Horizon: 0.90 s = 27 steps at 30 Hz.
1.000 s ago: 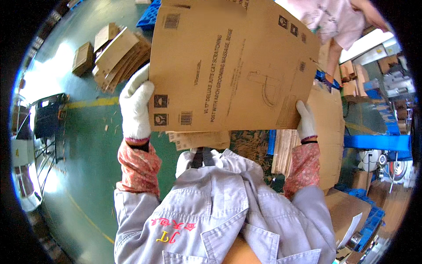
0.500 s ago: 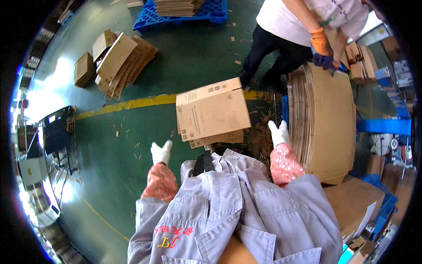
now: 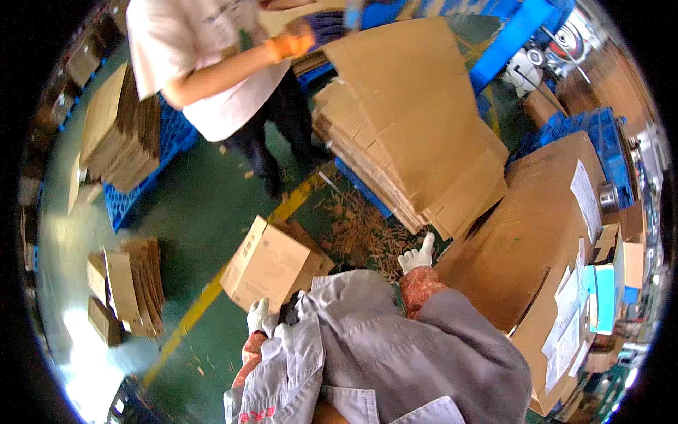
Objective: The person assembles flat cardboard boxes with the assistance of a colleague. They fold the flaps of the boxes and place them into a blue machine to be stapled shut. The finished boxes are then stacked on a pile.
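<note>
My left hand (image 3: 258, 316), in a white glove, is beside the lower edge of a flat-topped brown cardboard carton (image 3: 265, 265); whether they touch I cannot tell. Its fingers are apart and nothing shows in them. My right hand (image 3: 418, 256), also white-gloved, is held out with fingers spread and holds nothing. It is just short of the near corner of a tall stack of flat cardboard sheets (image 3: 417, 113). The upper sheets of that stack lie fanned out at angles. Across the stack, a co-worker's hand in an orange and purple glove (image 3: 300, 37) is at its far edge.
Cardboard scraps (image 3: 367, 233) litter the green floor by a yellow line (image 3: 187, 318). Folded cartons (image 3: 134, 290) and a loaded blue pallet (image 3: 116, 205) stand at the left. At the right are a large brown cardboard surface (image 3: 508, 233), paper sheets (image 3: 565, 332) and a blue pallet (image 3: 572, 141).
My view has turned to the right, so the carton and the co-worker appear further left. My hands stay held out and apart. The sheets on the stack now look fanned out.
</note>
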Each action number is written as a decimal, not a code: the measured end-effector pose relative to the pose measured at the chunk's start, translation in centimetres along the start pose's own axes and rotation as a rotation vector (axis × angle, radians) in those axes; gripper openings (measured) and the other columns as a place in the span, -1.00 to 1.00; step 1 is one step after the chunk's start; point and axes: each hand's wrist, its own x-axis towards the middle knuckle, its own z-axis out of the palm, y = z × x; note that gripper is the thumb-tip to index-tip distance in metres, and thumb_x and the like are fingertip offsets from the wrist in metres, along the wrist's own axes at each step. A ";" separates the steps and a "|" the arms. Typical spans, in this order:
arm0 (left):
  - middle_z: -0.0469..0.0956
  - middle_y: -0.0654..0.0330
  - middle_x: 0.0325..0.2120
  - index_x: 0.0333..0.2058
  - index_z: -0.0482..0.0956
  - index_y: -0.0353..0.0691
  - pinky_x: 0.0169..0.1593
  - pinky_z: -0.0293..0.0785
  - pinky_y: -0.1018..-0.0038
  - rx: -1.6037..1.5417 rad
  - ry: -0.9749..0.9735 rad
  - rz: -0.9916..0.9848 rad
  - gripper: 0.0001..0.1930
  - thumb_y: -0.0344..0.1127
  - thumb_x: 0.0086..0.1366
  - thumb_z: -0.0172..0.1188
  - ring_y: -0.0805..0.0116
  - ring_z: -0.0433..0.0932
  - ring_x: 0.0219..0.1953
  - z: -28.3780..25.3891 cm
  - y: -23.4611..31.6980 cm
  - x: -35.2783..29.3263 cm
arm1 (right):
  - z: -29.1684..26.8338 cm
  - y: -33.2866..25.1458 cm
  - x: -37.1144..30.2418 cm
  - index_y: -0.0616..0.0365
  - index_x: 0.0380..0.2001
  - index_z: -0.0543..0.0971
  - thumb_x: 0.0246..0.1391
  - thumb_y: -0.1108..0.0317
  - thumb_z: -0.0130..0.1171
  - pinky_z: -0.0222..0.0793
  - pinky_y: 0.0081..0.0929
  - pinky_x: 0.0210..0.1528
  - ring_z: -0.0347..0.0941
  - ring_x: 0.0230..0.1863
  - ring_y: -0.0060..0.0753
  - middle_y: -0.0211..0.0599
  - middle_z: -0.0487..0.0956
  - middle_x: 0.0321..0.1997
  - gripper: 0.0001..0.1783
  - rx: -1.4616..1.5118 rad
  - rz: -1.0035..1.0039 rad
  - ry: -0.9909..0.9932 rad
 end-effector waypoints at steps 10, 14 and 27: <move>0.46 -0.11 0.22 0.29 0.34 -0.35 0.30 0.31 0.31 0.174 0.069 0.497 -0.27 -0.03 0.28 0.29 0.08 0.42 0.27 3.0 25.2 -8.3 | 12.0 4.2 4.6 -0.27 0.50 0.08 0.03 -0.37 0.30 -0.08 0.23 0.46 -0.18 0.52 -0.04 -0.44 -0.17 0.62 0.09 -0.015 0.242 -0.115; 0.44 -0.08 0.20 0.26 0.36 -0.30 0.26 0.37 0.26 0.420 0.019 0.778 -0.30 -0.06 0.22 0.31 0.03 0.44 0.23 6.4 33.4 -16.4 | 10.9 7.6 6.0 -0.07 0.00 0.55 0.13 -0.13 0.35 0.36 -0.26 -0.22 0.38 -0.22 -0.37 -0.45 0.54 -0.06 -0.49 0.123 0.280 -0.290; 0.56 0.14 -0.16 -0.11 0.52 -0.12 -0.13 0.56 0.20 0.891 0.185 1.477 -0.57 -0.26 -0.02 0.31 0.06 0.59 -0.08 12.4 40.5 -16.4 | 19.3 -4.7 -12.9 0.31 -0.20 0.62 0.15 0.32 0.13 0.49 -0.41 -0.31 0.54 -0.36 -0.43 -0.31 0.63 -0.31 -0.73 -0.750 -0.173 -0.979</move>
